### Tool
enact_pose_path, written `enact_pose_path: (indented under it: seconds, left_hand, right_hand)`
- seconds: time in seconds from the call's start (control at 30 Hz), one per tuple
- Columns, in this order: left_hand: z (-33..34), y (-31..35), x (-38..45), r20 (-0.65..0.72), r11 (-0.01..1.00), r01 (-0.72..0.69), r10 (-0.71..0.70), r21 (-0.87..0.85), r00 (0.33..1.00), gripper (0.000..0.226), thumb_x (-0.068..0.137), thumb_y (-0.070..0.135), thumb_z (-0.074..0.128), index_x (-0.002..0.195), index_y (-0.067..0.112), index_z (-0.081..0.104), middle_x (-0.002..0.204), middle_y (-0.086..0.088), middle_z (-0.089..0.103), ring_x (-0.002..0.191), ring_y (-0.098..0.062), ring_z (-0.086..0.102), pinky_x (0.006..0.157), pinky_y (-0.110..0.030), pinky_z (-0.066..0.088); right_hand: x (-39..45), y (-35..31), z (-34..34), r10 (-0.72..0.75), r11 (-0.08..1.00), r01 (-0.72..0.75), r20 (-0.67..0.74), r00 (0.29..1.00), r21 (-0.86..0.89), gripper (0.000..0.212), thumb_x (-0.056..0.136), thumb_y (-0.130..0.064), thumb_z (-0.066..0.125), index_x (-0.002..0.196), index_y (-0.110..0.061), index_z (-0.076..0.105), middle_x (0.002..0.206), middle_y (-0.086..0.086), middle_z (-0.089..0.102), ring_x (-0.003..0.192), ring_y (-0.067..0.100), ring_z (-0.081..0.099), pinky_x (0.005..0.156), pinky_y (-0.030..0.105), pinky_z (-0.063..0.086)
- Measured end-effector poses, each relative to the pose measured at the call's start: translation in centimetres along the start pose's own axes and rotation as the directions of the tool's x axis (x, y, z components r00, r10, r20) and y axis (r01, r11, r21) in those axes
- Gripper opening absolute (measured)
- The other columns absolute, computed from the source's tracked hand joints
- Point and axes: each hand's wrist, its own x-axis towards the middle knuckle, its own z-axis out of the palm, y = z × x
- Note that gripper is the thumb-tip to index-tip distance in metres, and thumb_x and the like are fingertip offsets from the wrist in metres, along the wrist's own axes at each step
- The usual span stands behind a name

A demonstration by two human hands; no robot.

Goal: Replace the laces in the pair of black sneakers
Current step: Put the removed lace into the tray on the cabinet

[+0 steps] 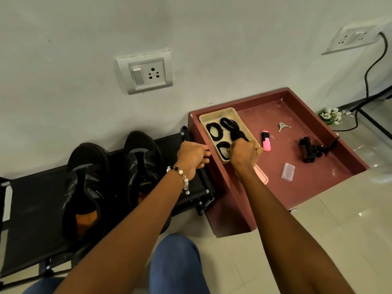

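The black sneakers, left one and right one, stand side by side on a low black rack against a white wall, toes toward the wall and both without laces. To the right of the rack, a dark red tray sits on the tiled floor. A clear plastic box in the tray's near-left corner holds coiled black laces. The right hand reaches into this box, fingers curled around a black lace bundle. The left hand grips the box's left edge; a bead bracelet circles its wrist. The tray also carries a pink highlighter, keys, a black clamp and a small clear case. A wall socket is mounted above the rack; a second socket with a black cable is at upper right.
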Motion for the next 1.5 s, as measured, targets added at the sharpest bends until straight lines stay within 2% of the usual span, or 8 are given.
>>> enact_pose_path:
  seconds: [0.37, 0.6, 0.77, 0.97, 1.13, 1.27, 1.37, 1.5]
  left_hand:
    - [-1.5, 0.3, -2.6, -0.039, 0.997, -0.074, 0.075, 0.015, 0.996, 0.019, 0.095, 0.005, 0.05, 0.097, 0.011, 0.068, 0.079, -0.003, 0.068, 0.059, -0.011, 0.06, 0.049, -0.019, 0.047]
    - [-1.5, 2.2, -1.1, -0.094, 0.97, -0.223, 0.232, 0.1, 0.968, 0.019, 0.096, 0.007, 0.052, 0.086, 0.013, 0.067, 0.082, -0.004, 0.068, 0.061, -0.012, 0.06, 0.051, -0.02, 0.047]
    - [0.0, 2.8, 2.6, -0.117, 0.883, -0.348, 0.4, 0.314, 0.909, 0.02, 0.091, 0.004, 0.058, 0.085, 0.015, 0.073, 0.1, -0.003, 0.073, 0.082, -0.022, 0.069, 0.076, -0.035, 0.059]
    - [0.5, 3.2, 5.9, -0.106, 0.807, -0.421, 0.503, 0.415, 0.858, 0.019, 0.093, 0.005, 0.057, 0.098, 0.009, 0.074, 0.1, -0.003, 0.073, 0.058, -0.01, 0.058, 0.057, -0.021, 0.048]
    - [0.1, 3.1, 6.9, -0.102, 0.814, -0.43, 0.503, 0.39, 0.859, 0.02, 0.092, 0.003, 0.058, 0.099, 0.01, 0.075, 0.102, -0.003, 0.073, 0.086, -0.025, 0.069, 0.067, -0.024, 0.051]
    - [-0.1, 2.7, 6.9, -0.095, 0.817, -0.436, 0.502, 0.377, 0.86, 0.019, 0.092, 0.004, 0.059, 0.098, 0.011, 0.075, 0.104, -0.001, 0.072, 0.073, -0.006, 0.061, 0.067, -0.014, 0.05]
    - [-0.3, 2.7, 6.6, -0.095, 0.828, -0.434, 0.494, 0.356, 0.865, 0.018, 0.091, 0.005, 0.06, 0.097, 0.013, 0.075, 0.101, -0.001, 0.073, 0.078, -0.009, 0.064, 0.073, -0.021, 0.054]
    - [-0.6, 3.1, 5.8, -0.101, 0.843, -0.431, 0.483, 0.32, 0.87, 0.019, 0.091, 0.003, 0.06, 0.095, 0.014, 0.075, 0.088, 0.001, 0.071, 0.081, -0.022, 0.069, 0.075, -0.032, 0.059]
  right_hand:
    - [-2.1, 0.3, -2.2, -0.12, 0.986, 0.107, 0.102, 0.987, 0.13, 0.02, 0.093, -0.011, 0.057, 0.106, -0.016, 0.072, 0.106, 0.01, 0.067, 0.117, 0.029, 0.051, 0.105, 0.044, 0.034]
    - [2.2, -0.5, -5.0, 0.036, 0.884, -0.032, 0.002, 0.999, 0.466, 0.013, 0.092, -0.02, 0.065, 0.098, -0.015, 0.075, 0.097, 0.008, 0.072, 0.096, 0.027, 0.065, 0.075, 0.029, 0.042]
    - [6.2, -1.6, -3.1, -0.092, 0.974, 0.089, 0.002, 0.996, 0.206, 0.018, 0.092, -0.025, 0.065, 0.106, -0.017, 0.074, 0.113, 0.011, 0.067, 0.122, 0.033, 0.046, 0.099, 0.042, 0.035]
    - [8.6, -3.1, -0.4, -0.22, 0.957, 0.241, 0.134, 0.966, -0.162, 0.019, 0.093, -0.014, 0.056, 0.111, -0.01, 0.063, 0.137, 0.017, 0.042, 0.129, 0.034, 0.029, 0.102, 0.045, 0.027]
    - [8.8, -2.9, 0.7, -0.26, 0.93, 0.274, 0.085, 0.962, -0.246, 0.024, 0.091, -0.005, 0.05, 0.11, -0.008, 0.064, 0.139, 0.017, 0.041, 0.128, 0.034, 0.029, 0.102, 0.045, 0.027]
    - [9.2, -2.5, 1.0, -0.314, 0.925, 0.318, 0.053, 0.948, -0.207, 0.029, 0.089, -0.005, 0.05, 0.115, -0.002, 0.062, 0.135, 0.015, 0.046, 0.125, 0.033, 0.031, 0.101, 0.045, 0.027]
    - [9.6, -2.5, 0.3, -0.313, 0.944, 0.314, 0.024, 0.949, -0.104, 0.029, 0.091, -0.014, 0.058, 0.117, -0.003, 0.063, 0.129, 0.013, 0.048, 0.124, 0.032, 0.033, 0.098, 0.044, 0.028]
    - [10.3, -2.4, -2.0, -0.065, 0.884, 0.073, -0.033, 0.997, 0.462, 0.019, 0.081, -0.032, 0.073, 0.069, -0.018, 0.07, 0.087, 0.009, 0.067, 0.094, 0.029, 0.056, 0.09, 0.045, 0.045]
